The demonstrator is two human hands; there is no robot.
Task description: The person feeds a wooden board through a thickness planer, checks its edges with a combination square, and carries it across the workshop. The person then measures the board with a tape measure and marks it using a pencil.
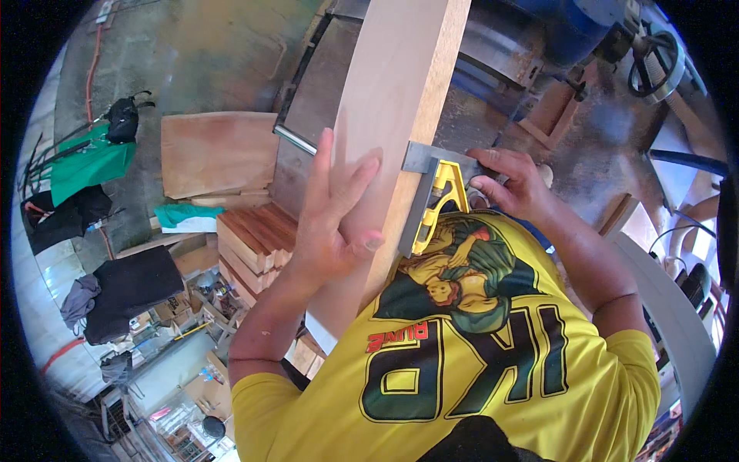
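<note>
From close above, the head-worn fisheye looked down on the long, pale wooden board (387, 85) toward twelve o'clock.

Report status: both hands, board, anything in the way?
Left hand open, at face of board. Right hand gripping square, laid on board edge. Yellow shirt close beside square.

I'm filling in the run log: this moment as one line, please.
left hand: fingers spread, at wooden board | right hand: gripping combination square by blade | square placement: against board's narrow edge
</note>
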